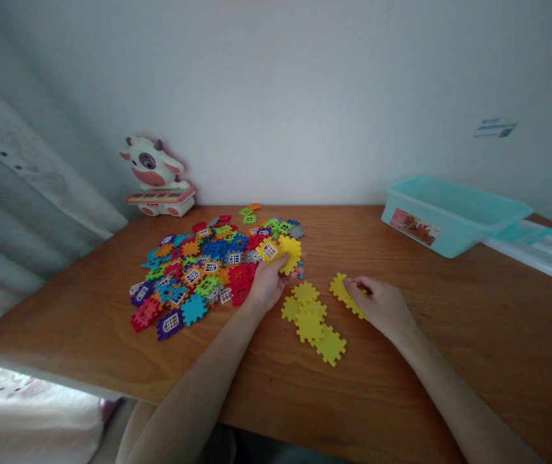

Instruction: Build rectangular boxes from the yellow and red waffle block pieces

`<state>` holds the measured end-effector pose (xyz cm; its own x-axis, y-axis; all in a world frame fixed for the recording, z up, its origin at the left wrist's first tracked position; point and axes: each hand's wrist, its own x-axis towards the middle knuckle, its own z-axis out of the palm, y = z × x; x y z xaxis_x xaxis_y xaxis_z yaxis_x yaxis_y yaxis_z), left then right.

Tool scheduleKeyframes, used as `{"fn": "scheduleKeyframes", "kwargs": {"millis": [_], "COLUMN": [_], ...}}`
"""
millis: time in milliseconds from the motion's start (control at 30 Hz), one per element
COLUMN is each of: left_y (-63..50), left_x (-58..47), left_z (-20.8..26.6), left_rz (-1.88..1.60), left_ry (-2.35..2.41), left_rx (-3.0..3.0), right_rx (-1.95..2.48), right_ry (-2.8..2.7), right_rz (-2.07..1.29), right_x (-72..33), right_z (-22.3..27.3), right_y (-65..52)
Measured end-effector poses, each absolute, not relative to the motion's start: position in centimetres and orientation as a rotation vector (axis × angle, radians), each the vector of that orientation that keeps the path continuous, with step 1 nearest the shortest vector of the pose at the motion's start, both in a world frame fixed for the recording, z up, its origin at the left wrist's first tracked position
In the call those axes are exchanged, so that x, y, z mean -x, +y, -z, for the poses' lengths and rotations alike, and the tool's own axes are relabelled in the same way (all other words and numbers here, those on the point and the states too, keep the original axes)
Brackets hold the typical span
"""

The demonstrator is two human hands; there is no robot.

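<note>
My left hand [268, 287] pinches a few yellow pieces [291, 248], one with a white window [268, 249], at the right edge of a mixed heap of coloured pieces [215, 248]. My right hand [380, 303] is curled with its thumb on a yellow strip [339, 288]; I can't tell whether its fingers grip it. Between my wrists, a loose yellow pile [310, 324] lies overlapping on the wooden bench [276, 399]. A turquoise bin [464, 212] sits at the far right.
</note>
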<state>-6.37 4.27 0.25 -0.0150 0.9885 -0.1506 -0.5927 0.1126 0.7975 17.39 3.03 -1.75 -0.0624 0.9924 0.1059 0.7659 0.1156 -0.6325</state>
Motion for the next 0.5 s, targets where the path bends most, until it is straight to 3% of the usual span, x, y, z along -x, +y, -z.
{"fn": "scheduleKeyframes", "kwargs": {"millis": [267, 500], "left_y": [3.3, 2.7], "left_x": [5.2, 5.0], "left_z": [0.1, 0.4], "left_rz": [-1.268, -1.083], "left_ry": [0.810, 0.667], "left_rx": [-0.607, -0.572], "right_rx": [1.534, 1.189], "right_ry": [-1.955, -1.868], "right_rz": [0.032, -0.202], "right_x": [-18.1, -16.5], "right_z": [3.3, 2.0], "right_y": [3.6, 2.5]}}
